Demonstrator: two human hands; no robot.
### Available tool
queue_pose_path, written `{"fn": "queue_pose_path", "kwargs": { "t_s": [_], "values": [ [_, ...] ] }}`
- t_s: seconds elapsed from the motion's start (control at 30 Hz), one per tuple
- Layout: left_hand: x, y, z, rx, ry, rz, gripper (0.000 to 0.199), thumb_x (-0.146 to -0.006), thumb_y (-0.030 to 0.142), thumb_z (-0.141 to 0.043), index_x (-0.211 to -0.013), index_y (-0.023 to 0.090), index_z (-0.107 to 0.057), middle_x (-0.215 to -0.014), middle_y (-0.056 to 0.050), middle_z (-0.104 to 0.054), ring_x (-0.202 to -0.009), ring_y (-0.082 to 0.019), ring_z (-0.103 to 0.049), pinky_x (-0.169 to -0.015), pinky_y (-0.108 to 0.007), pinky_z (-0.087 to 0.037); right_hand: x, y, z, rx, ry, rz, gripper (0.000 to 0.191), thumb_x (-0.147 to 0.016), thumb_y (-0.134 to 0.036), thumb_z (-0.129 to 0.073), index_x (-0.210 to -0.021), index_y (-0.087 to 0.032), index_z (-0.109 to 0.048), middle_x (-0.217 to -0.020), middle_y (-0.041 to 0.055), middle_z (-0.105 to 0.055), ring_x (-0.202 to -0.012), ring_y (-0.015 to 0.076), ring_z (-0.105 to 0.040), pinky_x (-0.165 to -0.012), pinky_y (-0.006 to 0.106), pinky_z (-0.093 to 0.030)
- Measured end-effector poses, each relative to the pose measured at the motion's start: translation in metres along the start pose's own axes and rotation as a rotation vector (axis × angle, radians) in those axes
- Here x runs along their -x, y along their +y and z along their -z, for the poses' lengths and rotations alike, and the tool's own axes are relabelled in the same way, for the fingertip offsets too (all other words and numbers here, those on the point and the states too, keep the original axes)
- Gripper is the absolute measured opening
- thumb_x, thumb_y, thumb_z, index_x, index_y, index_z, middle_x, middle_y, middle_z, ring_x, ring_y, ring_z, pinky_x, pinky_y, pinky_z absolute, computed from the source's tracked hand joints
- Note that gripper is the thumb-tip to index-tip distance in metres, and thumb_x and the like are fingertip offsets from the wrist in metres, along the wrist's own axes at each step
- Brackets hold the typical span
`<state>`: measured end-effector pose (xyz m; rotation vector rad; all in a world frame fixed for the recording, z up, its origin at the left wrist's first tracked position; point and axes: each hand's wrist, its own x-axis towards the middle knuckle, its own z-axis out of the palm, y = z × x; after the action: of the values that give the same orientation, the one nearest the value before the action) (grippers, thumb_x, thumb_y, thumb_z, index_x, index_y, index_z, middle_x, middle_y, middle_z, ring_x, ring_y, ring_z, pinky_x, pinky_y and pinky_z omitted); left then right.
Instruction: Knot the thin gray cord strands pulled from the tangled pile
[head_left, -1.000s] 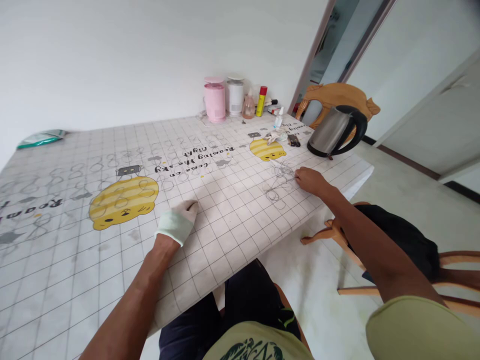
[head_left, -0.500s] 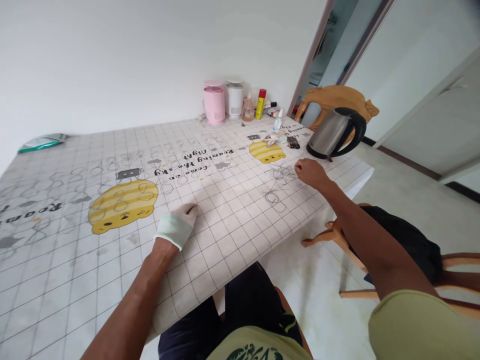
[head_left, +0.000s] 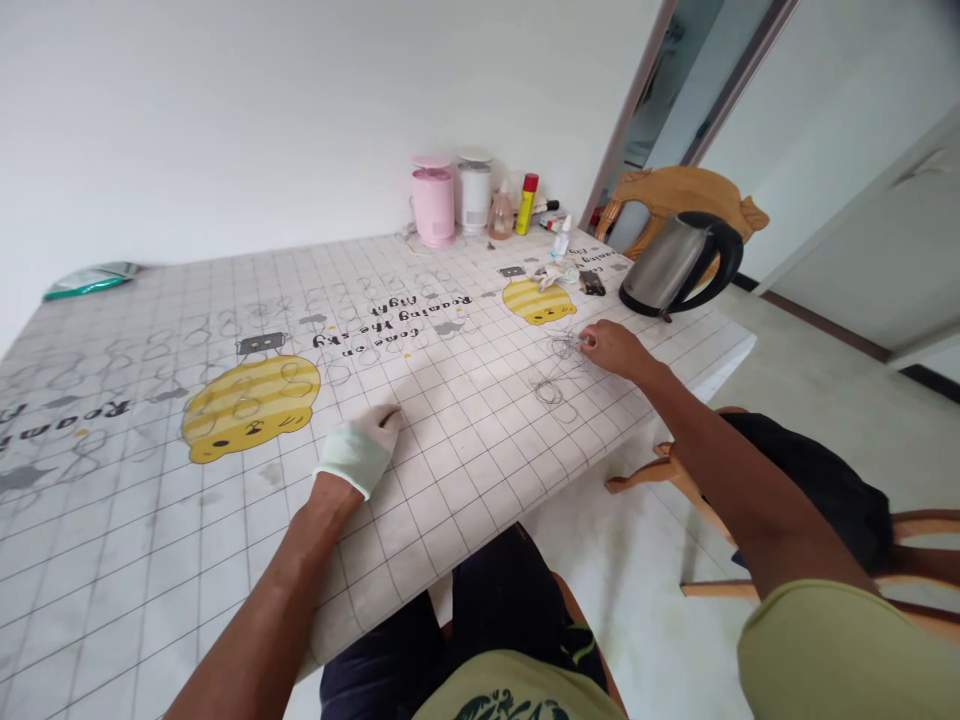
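Observation:
My left hand (head_left: 364, 440), in a whitish knit glove, rests curled on the tablecloth (head_left: 450, 450); what it holds, if anything, is hidden. My right hand (head_left: 616, 347) is bare and reaches to the far right. Its fingertips pinch at the edge of a tangle of thin grey wire loops (head_left: 564, 345). Nearer to me lies a second cluster of wire loops (head_left: 549, 391). Across the left and back of the cloth, several thin wire pieces bent into figure-eights (head_left: 244, 405) are laid out in rows.
A steel kettle (head_left: 667, 265) stands beyond my right hand. Behind the tangle lie a crumpled glove (head_left: 556, 273) and a small dark packet (head_left: 592, 283). Pink (head_left: 433, 205) and white canisters (head_left: 474, 195), bottles and a yellow spray can (head_left: 527, 205) line the wall. A green packet (head_left: 91, 281) lies far left.
My right hand has moved slightly left and down onto the wire tangle, and its fist has loosened into a pinch. The left hand stays in place. The view has shifted slightly.

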<state>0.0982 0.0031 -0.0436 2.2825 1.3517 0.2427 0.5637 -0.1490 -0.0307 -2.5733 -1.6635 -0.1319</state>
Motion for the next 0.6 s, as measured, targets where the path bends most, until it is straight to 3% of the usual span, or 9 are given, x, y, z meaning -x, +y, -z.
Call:
{"fn": "queue_pose_path", "kwargs": {
  "t_s": [0.27,0.47,0.6],
  "values": [
    [0.0,0.0,0.001,-0.005,-0.01,-0.009,0.045,-0.102,0.04,-0.044,-0.125,0.025,-0.08,-0.133,-0.006,-0.079,-0.125,-0.029,-0.071,-0.107,-0.034,-0.052,-0.002,0.001,0.003,0.031,0.006,0.007,0.024,-0.094,-0.021,-0.053,-0.09,-0.019,-0.077,-0.106,0.0136,-0.072,-0.092,0.0265,-0.062,-0.074,0.035,-0.044],
    [-0.003,-0.006,-0.006,-0.013,0.011,-0.032,0.042,-0.102,0.041,-0.046,-0.121,0.027,-0.081,-0.131,-0.005,-0.079,-0.122,-0.03,-0.072,-0.104,-0.034,-0.054,0.008,0.018,0.018,-0.027,0.163,0.0,0.026,-0.097,-0.026,-0.054,-0.091,-0.019,-0.078,-0.107,0.0156,-0.073,-0.1,0.0303,-0.064,-0.08,0.039,-0.048],
    [-0.003,-0.007,-0.006,-0.013,0.011,-0.032,0.041,-0.102,0.041,-0.045,-0.117,0.028,-0.081,-0.129,-0.005,-0.08,-0.118,-0.03,-0.074,-0.099,-0.035,-0.055,0.008,0.015,0.022,-0.143,0.262,-0.023,0.021,-0.094,-0.026,-0.058,-0.089,-0.019,-0.077,-0.102,0.0141,-0.076,-0.098,0.0292,-0.067,-0.085,0.04,-0.05]
  ]
}}
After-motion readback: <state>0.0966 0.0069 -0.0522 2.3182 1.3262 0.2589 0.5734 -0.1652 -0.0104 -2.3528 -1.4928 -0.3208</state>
